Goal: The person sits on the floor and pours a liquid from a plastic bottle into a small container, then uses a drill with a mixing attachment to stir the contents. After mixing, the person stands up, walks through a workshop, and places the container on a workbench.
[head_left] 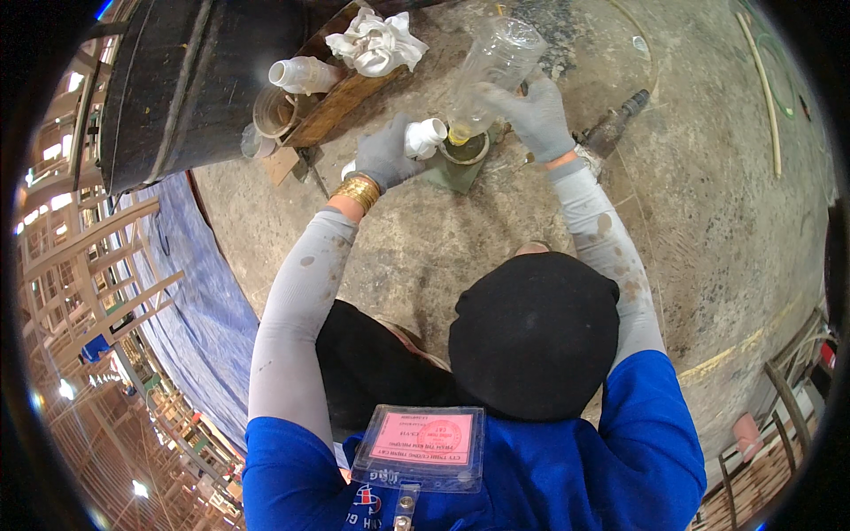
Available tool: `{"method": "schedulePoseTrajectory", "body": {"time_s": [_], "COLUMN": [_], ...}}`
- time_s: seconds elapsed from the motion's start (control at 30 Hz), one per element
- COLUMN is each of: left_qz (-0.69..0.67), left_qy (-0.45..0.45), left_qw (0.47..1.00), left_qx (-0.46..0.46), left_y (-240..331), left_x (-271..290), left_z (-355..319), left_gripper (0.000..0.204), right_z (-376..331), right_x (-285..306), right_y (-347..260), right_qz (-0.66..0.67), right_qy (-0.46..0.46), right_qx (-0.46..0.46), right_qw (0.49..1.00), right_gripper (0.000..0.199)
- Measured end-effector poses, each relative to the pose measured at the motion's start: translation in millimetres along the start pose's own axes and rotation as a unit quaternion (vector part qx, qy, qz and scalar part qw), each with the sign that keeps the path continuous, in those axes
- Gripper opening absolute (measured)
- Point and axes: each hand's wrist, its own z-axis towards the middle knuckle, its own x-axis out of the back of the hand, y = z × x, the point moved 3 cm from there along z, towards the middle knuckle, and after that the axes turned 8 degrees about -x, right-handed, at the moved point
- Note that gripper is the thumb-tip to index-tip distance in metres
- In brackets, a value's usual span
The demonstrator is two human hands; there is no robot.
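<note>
My left hand, in a grey glove, is closed around a white plastic bottle, tipped on its side with its round end toward the right. My right hand, also gloved, grips a large clear plastic bottle. That bottle slants neck-down, and something yellow shows at its mouth. Directly beneath the mouth is a small round bowl with dark contents. Under the bowl lies a greenish-grey sheet on the concrete floor. Whether liquid is flowing cannot be made out.
A wooden box at the upper left holds crumpled white cloth or paper, another white bottle and a clear cup. Behind it stands a large black tank. A dark cylindrical tool lies right of my right hand. Blue tarp covers the left.
</note>
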Motion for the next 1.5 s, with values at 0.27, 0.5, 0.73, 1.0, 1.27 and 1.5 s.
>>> {"method": "schedulePoseTrajectory", "body": {"time_s": [0.27, 0.5, 0.73, 1.0, 1.27, 1.5], "left_qz": [-0.196, -0.441, -0.455, -0.437, -0.453, -0.499], "left_qy": [0.092, 0.034, 0.009, 0.007, 0.067, 0.096], "left_qw": [0.974, 0.894, 0.887, 0.889, 0.870, 0.843], "left_qx": [-0.069, -0.071, -0.075, -0.138, -0.184, -0.174], "left_y": [-29.9, -30.4, -21.8, 7.3, 22.4, 24.2], "left_x": [8.1, 24.4, 27.6, 41.4, 69.9, 98.1], "left_z": [3.7, 1.7, -8.8, -15.3, -27.5, -39.5], "left_gripper": [0.073, 0.082, 0.082, 0.072, 0.074, 0.083], "right_z": [1.7, 4.4, 6.4, 12.7, 9.9, 15.4], "right_x": [4.9, 14.1, 22.3, -11.4, -55.0, -88.6], "right_y": [-1.8, 2.2, -46.3, -131.6, -198.8, -253.1], "right_qz": [-0.055, 0.109, 0.165, 0.125, 0.068, -0.163], "right_qy": [0.034, 0.091, 0.061, -0.016, -0.111, -0.077], "right_qx": [0.035, -0.069, -0.069, -0.010, 0.094, 0.169], "right_qw": [0.997, 0.987, 0.982, 0.992, 0.987, 0.969], "right_gripper": [0.037, 0.034, 0.030, 0.037, 0.036, 0.044]}}
